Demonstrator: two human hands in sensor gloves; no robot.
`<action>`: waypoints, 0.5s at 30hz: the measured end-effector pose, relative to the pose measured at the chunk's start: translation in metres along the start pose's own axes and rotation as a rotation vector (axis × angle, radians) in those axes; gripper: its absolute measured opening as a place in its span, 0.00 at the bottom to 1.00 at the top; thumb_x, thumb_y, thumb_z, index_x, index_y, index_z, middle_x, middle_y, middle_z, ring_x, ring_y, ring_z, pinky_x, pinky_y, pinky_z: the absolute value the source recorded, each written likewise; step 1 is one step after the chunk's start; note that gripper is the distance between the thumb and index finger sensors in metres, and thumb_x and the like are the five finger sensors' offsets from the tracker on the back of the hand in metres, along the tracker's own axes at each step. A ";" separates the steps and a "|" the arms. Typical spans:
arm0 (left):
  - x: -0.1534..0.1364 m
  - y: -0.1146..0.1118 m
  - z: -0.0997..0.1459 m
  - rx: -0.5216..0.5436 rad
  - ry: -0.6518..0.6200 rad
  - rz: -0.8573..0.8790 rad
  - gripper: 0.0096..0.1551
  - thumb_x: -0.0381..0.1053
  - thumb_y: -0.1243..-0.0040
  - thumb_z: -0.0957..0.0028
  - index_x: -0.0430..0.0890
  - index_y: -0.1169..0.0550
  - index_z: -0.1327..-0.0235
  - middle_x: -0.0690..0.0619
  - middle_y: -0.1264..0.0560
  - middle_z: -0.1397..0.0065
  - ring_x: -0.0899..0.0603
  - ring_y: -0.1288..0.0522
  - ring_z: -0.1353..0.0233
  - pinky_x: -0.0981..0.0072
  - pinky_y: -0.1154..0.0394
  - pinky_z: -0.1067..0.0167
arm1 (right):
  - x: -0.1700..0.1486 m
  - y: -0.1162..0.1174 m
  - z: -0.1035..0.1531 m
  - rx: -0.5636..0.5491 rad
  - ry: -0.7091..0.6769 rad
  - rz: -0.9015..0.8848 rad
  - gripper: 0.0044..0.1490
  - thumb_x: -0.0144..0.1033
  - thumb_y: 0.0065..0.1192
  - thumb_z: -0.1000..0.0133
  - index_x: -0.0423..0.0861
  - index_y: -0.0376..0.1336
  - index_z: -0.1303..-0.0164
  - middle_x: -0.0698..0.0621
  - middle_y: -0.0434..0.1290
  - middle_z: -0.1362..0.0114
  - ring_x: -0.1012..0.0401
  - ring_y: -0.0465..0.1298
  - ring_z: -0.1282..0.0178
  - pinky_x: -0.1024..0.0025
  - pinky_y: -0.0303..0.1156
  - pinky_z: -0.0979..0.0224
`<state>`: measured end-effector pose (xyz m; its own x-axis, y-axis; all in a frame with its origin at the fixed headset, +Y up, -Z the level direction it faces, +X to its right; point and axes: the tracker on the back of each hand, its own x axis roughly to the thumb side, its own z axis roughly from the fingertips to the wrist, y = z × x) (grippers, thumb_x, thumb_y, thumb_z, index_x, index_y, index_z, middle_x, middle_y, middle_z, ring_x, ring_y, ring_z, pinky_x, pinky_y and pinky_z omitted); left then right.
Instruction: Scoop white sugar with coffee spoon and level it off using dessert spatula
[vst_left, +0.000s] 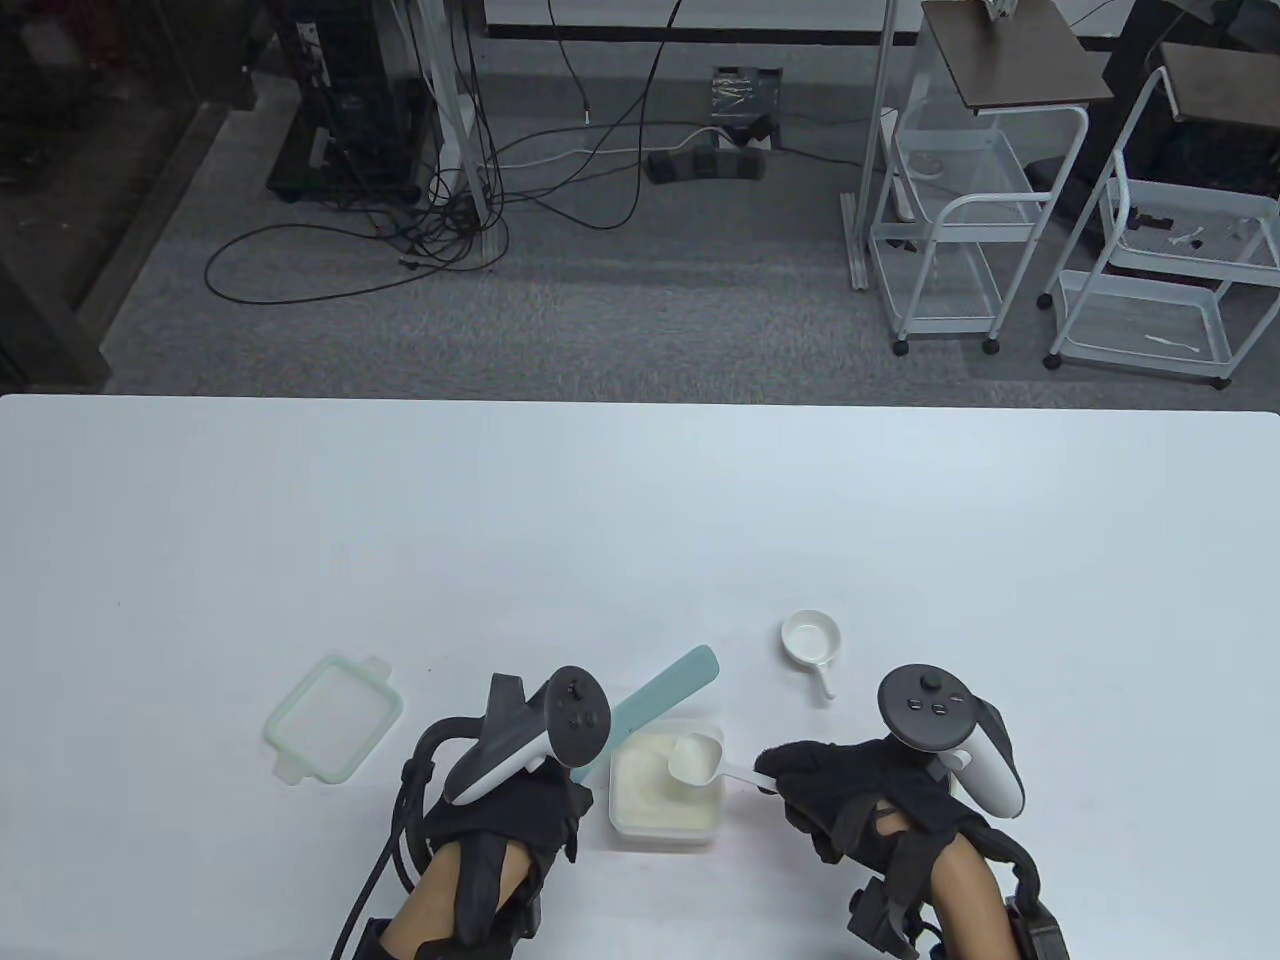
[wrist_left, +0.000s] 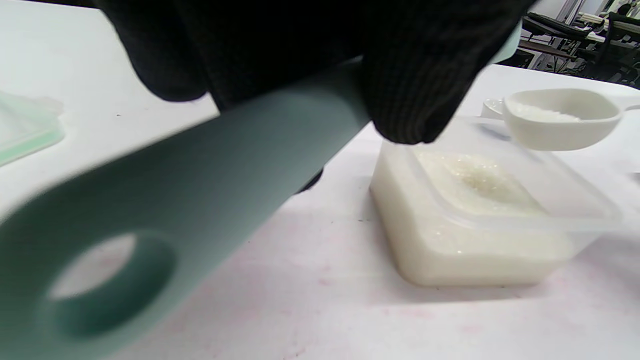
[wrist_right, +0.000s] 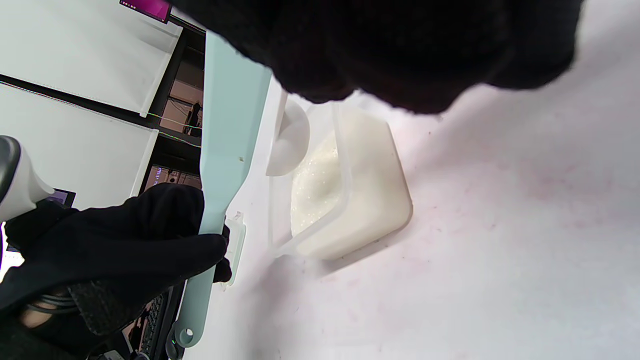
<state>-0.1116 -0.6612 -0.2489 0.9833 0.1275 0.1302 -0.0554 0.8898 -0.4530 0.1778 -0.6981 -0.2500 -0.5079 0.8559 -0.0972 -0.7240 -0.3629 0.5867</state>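
Sugar-filled coffee spoon (vst_left: 695, 757), pinched by right hand (vst_left: 850, 790), hovers over container rim (vst_left: 665, 832); left hand (vst_left: 510, 800) grips spatula (vst_left: 665, 690).

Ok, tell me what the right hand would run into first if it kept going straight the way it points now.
The right hand points left, so its coffee spoon, over the sugar container, would probably meet the dessert spatula first; heights are unclear.

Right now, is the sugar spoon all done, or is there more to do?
Partly done. The right hand holds the coffee spoon with sugar in it above the sugar box, whose lid lies aside. The left hand grips the spatula, which isn't touching the spoon. Levelling is left.
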 end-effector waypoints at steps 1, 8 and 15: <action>0.002 -0.003 -0.001 -0.021 0.017 -0.049 0.31 0.57 0.24 0.54 0.47 0.20 0.39 0.52 0.15 0.41 0.51 0.09 0.51 0.52 0.20 0.38 | 0.000 0.000 0.000 0.002 0.001 0.000 0.28 0.29 0.58 0.44 0.34 0.66 0.35 0.44 0.79 0.61 0.58 0.79 0.71 0.50 0.79 0.51; 0.011 -0.004 0.001 0.010 0.024 -0.128 0.31 0.58 0.24 0.55 0.47 0.19 0.40 0.52 0.14 0.42 0.51 0.08 0.53 0.52 0.20 0.38 | 0.001 0.001 0.000 0.006 -0.001 0.002 0.28 0.29 0.58 0.44 0.34 0.66 0.35 0.44 0.79 0.61 0.58 0.79 0.71 0.50 0.79 0.51; 0.007 0.000 0.003 0.054 0.024 -0.123 0.31 0.59 0.23 0.56 0.48 0.18 0.41 0.53 0.13 0.44 0.53 0.07 0.54 0.53 0.19 0.38 | 0.001 0.001 -0.001 0.009 -0.005 0.001 0.28 0.29 0.58 0.44 0.34 0.66 0.35 0.44 0.79 0.61 0.58 0.79 0.71 0.50 0.79 0.51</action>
<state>-0.1053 -0.6590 -0.2457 0.9870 0.0057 0.1606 0.0577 0.9203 -0.3870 0.1764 -0.6982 -0.2499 -0.5063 0.8574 -0.0926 -0.7192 -0.3605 0.5939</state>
